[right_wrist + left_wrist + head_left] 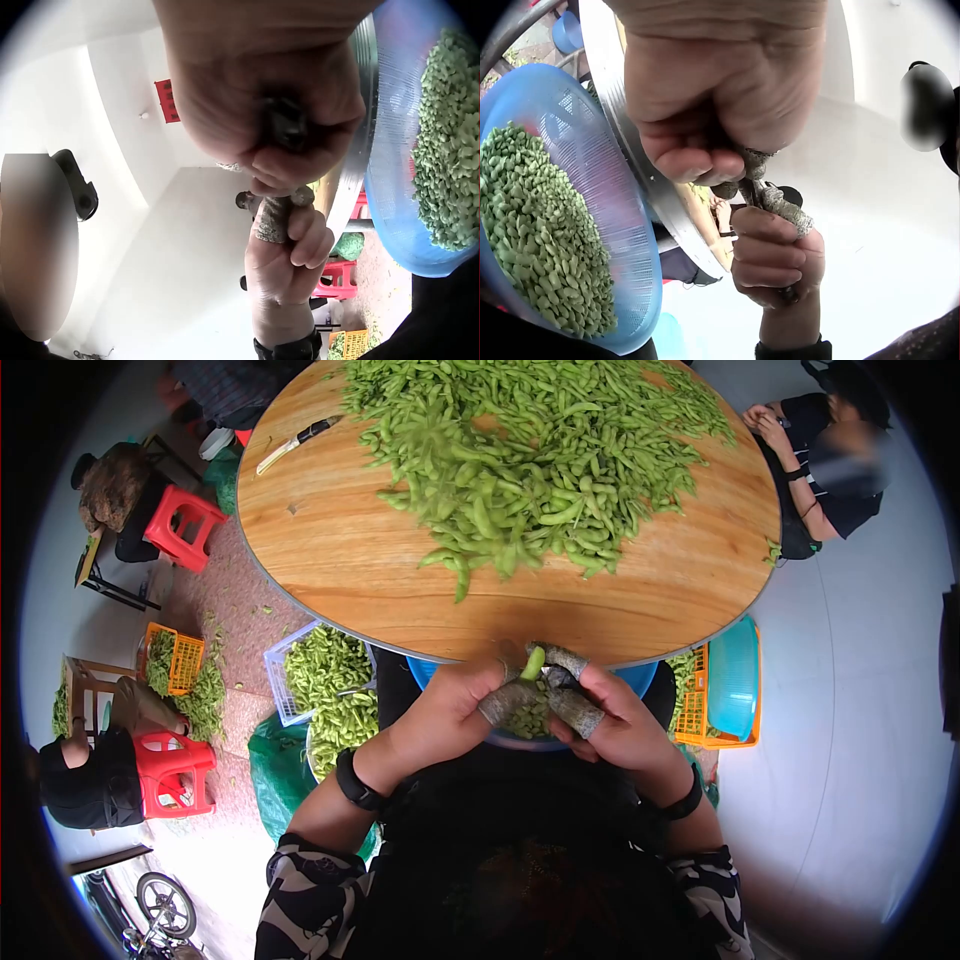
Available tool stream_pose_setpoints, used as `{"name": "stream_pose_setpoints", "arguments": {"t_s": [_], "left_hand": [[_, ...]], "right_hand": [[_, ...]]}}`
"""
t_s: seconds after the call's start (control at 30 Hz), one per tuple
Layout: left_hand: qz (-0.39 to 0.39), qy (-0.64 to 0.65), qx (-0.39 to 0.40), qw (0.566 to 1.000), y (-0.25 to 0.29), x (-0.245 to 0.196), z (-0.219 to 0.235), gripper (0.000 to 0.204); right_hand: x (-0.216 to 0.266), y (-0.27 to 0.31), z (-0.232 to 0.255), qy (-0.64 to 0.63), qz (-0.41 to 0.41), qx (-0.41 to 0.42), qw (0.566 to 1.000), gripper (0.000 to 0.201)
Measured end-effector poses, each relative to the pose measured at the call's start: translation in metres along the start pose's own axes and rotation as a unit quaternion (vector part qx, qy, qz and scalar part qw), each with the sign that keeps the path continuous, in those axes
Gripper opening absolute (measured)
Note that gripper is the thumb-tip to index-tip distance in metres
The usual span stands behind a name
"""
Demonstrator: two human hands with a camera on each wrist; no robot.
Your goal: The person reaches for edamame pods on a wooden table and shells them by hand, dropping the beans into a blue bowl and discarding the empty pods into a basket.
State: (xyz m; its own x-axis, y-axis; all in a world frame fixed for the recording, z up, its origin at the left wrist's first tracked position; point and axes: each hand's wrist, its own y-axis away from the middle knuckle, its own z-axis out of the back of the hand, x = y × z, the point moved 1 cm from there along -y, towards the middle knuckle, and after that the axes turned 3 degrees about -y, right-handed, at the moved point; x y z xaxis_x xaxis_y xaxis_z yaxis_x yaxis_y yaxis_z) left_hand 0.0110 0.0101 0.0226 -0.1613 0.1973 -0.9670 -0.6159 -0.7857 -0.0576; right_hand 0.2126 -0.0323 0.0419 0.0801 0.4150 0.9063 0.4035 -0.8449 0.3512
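Close together at the table's near edge are both hands, some fingers wrapped in grey, worn coverings. A green pod point(534, 663) stands up between the thumb and fingers of the left hand point(445, 705), which pinches it. The right hand point(625, 730) point(776, 259) has its fingers curled round a dark-handled tool point(286, 124); its narrow metal part point(750, 193) meets the left fingertips. Under the hands is a blue basket point(641, 247) of shelled green beans point(544, 240). In the right wrist view the pod is hidden.
Many pods point(540, 470) are heaped on the round wooden table point(330, 550), with a knife point(298, 444) at its left. Crates of pods flank the person: a white one point(290, 685) left, an orange one point(695, 710) right. Red stools point(175, 765) and other people are around.
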Motion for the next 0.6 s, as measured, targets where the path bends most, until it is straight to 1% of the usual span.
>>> {"name": "stream_pose_setpoints", "arguments": {"t_s": [0.07,0.1,0.17,0.2,0.23,0.27,0.3,0.37,0.4,0.43,0.47,0.5,0.53,0.57,0.6], "left_hand": [[-0.134,-0.1,-0.024,0.986,-0.001,0.004,-0.001,0.009],[-0.133,-0.1,-0.026,0.986,0.001,0.01,-0.003,0.009],[-0.143,-0.148,-0.007,0.979,0.004,0.023,-0.004,0.003],[-0.142,-0.15,-0.007,0.978,0.006,0.021,0.0,0.003],[0.031,0.117,0.077,0.99,0.01,0.021,0.006,0.005],[0.204,0.371,0.154,0.893,0.015,0.022,0.006,0.007],[0.208,0.371,0.156,0.891,0.016,0.024,0.004,0.007],[0.139,0.506,0.163,0.836,0.014,0.028,0.001,0.01],[0.14,0.505,0.166,0.835,0.011,0.027,-0.004,0.01],[0.027,0.235,0.051,0.97,0.005,0.025,-0.009,0.009],[-0.092,-0.062,-0.073,0.991,0.002,0.021,-0.011,0.012],[-0.091,-0.061,-0.072,0.991,0.003,0.019,-0.01,0.012],[-0.128,-0.246,-0.082,0.957,0.007,0.014,-0.007,0.014],[-0.16,-0.423,-0.088,0.888,0.009,0.01,-0.006,0.02],[-0.16,-0.424,-0.086,0.887,0.01,0.008,-0.007,0.02]], "right_hand": [[0.002,-0.001,-0.003,-0.014,-0.004,0.006,1.0,0.039],[-0.001,-0.002,-0.005,-0.014,-0.004,0.008,1.0,0.039],[-0.015,-0.007,-0.006,-0.132,-0.055,0.003,0.99,0.031],[-0.02,-0.009,-0.002,-0.133,-0.054,0.004,0.99,0.031],[-0.025,-0.008,0.002,-0.277,-0.068,0.094,0.954,0.028],[-0.028,-0.006,0.003,-0.414,-0.081,0.179,0.889,0.025],[-0.029,-0.004,0.003,-0.418,-0.08,0.177,0.887,0.025],[-0.025,-0.003,0.002,-0.445,-0.119,0.158,0.873,0.024],[-0.021,-0.002,0.0,-0.447,-0.116,0.155,0.873,0.024],[-0.018,-0.003,-0.001,-0.35,-0.108,0.075,0.927,0.023],[-0.015,-0.004,-0.003,-0.246,-0.1,-0.006,0.964,0.021],[-0.014,-0.004,-0.01,-0.247,-0.1,-0.007,0.964,0.021],[-0.014,-0.004,-0.017,-0.196,-0.061,-0.028,0.978,0.02],[-0.014,-0.004,-0.021,-0.144,-0.021,-0.049,0.988,0.019],[-0.018,-0.005,-0.018,-0.152,-0.008,-0.043,0.987,0.019]]}}
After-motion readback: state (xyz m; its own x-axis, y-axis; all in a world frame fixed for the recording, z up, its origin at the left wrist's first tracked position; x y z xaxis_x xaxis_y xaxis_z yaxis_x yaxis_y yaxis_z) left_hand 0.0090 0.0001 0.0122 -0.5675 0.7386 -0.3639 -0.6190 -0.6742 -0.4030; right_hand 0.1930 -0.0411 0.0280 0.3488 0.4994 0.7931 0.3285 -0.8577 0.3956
